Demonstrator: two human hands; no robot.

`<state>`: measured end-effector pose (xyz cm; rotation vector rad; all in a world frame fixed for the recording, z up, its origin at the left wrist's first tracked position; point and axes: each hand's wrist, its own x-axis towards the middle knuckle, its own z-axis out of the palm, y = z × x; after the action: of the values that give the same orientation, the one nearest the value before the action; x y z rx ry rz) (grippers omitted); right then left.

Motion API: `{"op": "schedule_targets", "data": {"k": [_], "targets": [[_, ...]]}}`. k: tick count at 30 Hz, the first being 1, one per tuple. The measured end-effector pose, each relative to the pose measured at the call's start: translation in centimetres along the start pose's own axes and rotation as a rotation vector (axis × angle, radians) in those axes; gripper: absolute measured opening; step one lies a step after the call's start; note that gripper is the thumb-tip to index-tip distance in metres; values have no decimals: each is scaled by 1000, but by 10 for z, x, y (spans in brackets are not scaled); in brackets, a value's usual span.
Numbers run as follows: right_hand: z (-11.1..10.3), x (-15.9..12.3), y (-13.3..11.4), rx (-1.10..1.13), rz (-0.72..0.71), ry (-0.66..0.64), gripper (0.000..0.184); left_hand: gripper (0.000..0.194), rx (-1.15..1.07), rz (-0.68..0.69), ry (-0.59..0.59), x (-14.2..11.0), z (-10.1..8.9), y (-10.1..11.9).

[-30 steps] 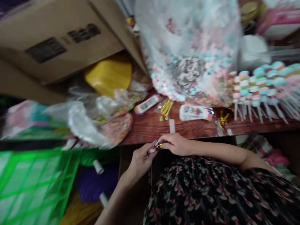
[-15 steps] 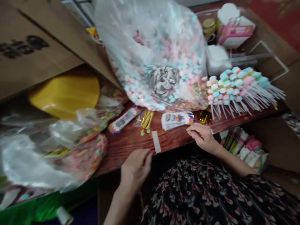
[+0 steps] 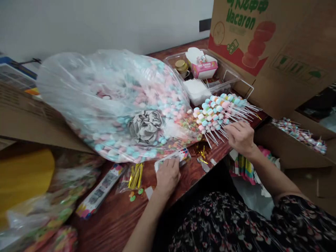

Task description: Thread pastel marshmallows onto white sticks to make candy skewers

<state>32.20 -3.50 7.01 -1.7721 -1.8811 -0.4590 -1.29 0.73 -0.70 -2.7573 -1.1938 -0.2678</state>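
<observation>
My left hand (image 3: 168, 176) lies over a small stack of printed plastic bags (image 3: 164, 162) near the table edge, its fingers bent and closed on the front of the stack. On the right, my right hand (image 3: 241, 138) is closed at the stick ends of a pile of marshmallow skewers (image 3: 214, 112), pinching a white stick. Pink, blue, white and yellow candies top the skewers. Gold twist ties (image 3: 203, 154) lie between my two hands. Left of the stack is a bundle of yellow twist ties (image 3: 135, 176).
A large clear bag of marshmallows (image 3: 118, 101) with a grey scrunchie (image 3: 147, 126) fills the table's middle. Behind the skewers stands a clear plastic bin (image 3: 228, 78). A Macaron carton (image 3: 236, 45) rises at right; an open box (image 3: 288, 150) holds wrapped skewers. Another printed pack (image 3: 101, 189) lies left.
The view has swung right, bringing the Macaron carton into sight. My left hand has moved onto the printed bags, and my right hand has reached the skewer sticks.
</observation>
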Motion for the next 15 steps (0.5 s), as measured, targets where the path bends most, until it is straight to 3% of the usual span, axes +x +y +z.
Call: {"op": "schedule_targets", "data": {"k": [4, 7, 11, 15], "targets": [[10, 23, -8, -171, 139, -193, 24, 15, -216, -132, 215, -4, 11, -9], [26, 24, -17, -235, 245, -303, 25, 15, -328, -225, 228, -4, 8, -7], [46, 13, -13, -249, 344, -251, 22, 23, -370, -308, 129, -4, -1, -6], [52, 3, -12, -67, 300, -89, 21, 27, -488, -364, 75, -3, -5, -9]]}}
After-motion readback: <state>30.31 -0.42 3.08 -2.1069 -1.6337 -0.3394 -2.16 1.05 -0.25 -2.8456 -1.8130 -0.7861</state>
